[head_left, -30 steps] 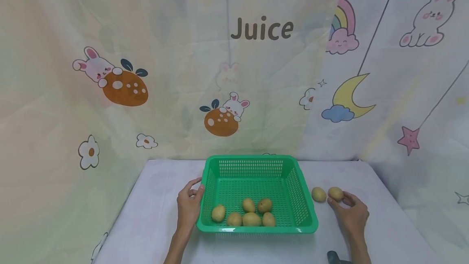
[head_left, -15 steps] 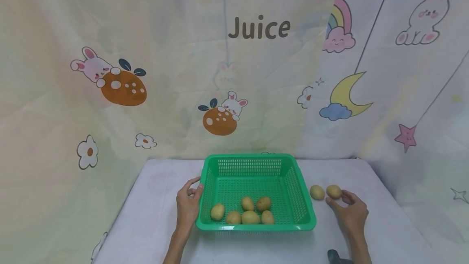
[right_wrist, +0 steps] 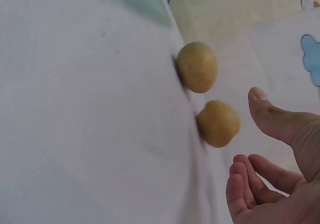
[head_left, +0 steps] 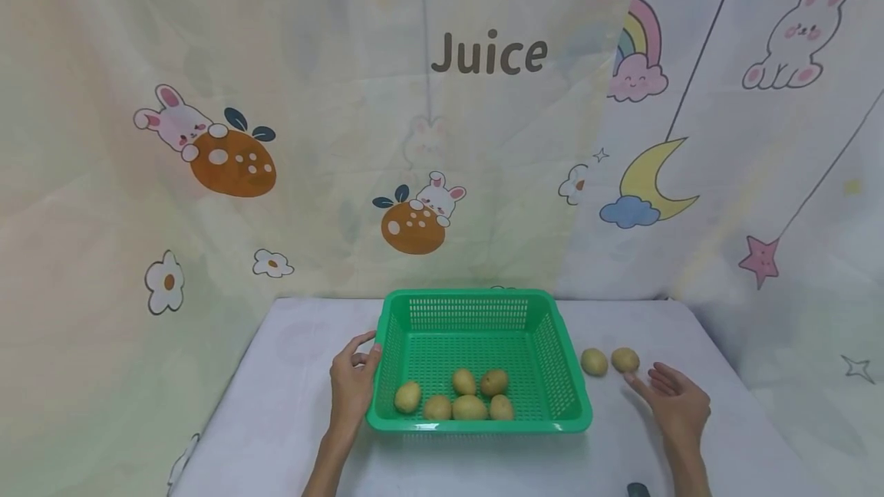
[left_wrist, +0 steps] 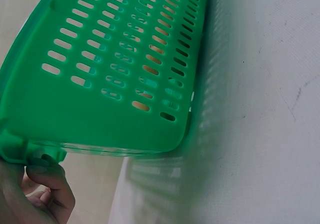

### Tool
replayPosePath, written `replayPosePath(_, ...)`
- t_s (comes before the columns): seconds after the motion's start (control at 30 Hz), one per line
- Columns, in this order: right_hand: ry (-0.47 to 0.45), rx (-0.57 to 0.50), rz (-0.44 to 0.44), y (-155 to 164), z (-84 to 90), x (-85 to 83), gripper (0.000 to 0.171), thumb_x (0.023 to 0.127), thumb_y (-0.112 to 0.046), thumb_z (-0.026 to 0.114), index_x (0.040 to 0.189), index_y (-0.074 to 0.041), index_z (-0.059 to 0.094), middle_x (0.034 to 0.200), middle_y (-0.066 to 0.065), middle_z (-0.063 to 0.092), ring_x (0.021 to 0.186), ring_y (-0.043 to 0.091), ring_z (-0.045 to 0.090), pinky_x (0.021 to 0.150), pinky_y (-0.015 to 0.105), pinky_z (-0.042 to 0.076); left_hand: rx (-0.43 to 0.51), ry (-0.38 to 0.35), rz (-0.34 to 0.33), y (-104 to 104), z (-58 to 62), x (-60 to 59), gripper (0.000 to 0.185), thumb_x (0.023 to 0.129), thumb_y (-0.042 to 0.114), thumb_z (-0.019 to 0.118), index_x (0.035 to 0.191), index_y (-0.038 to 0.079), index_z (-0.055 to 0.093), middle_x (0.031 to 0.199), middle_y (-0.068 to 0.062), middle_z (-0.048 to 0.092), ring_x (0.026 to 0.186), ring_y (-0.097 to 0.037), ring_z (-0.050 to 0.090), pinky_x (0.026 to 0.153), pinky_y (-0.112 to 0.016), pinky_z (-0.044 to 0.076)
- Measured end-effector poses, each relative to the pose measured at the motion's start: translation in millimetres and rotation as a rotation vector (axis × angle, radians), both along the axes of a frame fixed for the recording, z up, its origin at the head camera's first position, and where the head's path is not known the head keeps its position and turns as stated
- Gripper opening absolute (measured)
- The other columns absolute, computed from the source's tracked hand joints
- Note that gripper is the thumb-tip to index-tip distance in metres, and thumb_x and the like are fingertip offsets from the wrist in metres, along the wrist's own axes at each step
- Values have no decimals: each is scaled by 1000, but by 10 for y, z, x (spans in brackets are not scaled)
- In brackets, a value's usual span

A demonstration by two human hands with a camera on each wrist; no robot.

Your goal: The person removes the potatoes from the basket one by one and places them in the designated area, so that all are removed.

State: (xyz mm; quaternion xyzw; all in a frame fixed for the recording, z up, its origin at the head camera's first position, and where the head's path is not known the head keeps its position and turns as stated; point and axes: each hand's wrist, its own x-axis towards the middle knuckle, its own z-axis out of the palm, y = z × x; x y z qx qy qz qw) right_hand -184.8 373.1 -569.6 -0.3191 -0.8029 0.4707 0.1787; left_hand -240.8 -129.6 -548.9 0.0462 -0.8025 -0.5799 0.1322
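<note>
A green plastic basket (head_left: 478, 426) with slotted walls stands on the table, several small yellow-brown potatoes (head_left: 470, 407) lying in its near part. My left hand (head_left: 352, 386) holds the basket's left rim; in the left wrist view its curled fingers (left_wrist: 52, 186) are at the rim's corner. To the right of the basket, a potato (head_left: 594, 362) and another potato (head_left: 625, 360) lie side by side on the cloth. My right hand (head_left: 680, 409) is just right of this pair, thumb and fingers spread apart around nothing, as the right wrist view also shows.
A white cloth (head_left: 297, 436) covers the table. Close behind it hangs a printed curtain (head_left: 331, 98). A dark rounded object (head_left: 638, 490) shows at the bottom edge beside my right wrist.
My right hand has let go of the right-hand potato and drawn back to the right, its fingers opening. The left hand keeps its place on the basket.
</note>
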Motion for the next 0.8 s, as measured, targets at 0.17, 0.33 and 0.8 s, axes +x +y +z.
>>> replayPosePath(0.17,27,71,3,-56,184,82,67,93,-20,88,152,-2,61,145,26,69,119,25,71,78,5,46,0,-4,2,-4,0,-10,33,110,18,65,142,10,70,73,-9,71,53,-12,66,56,-23,52)
replayPosePath(0.33,100,88,53,-183,401,165,66,92,-24,90,150,-4,64,143,24,71,92,-20,52,77,0,46,9,-5,2,4,17,-2,33,110,18,65,142,10,71,72,-9,71,55,-13,66,57,-24,52)
replayPosePath(0.8,246,140,436,-634,732,256,53,92,-17,91,138,-1,71,130,22,78,99,-13,70,86,7,54,-2,-16,7,7,26,4,34,110,18,66,143,8,70,75,-10,74,60,-15,72,60,-23,55)
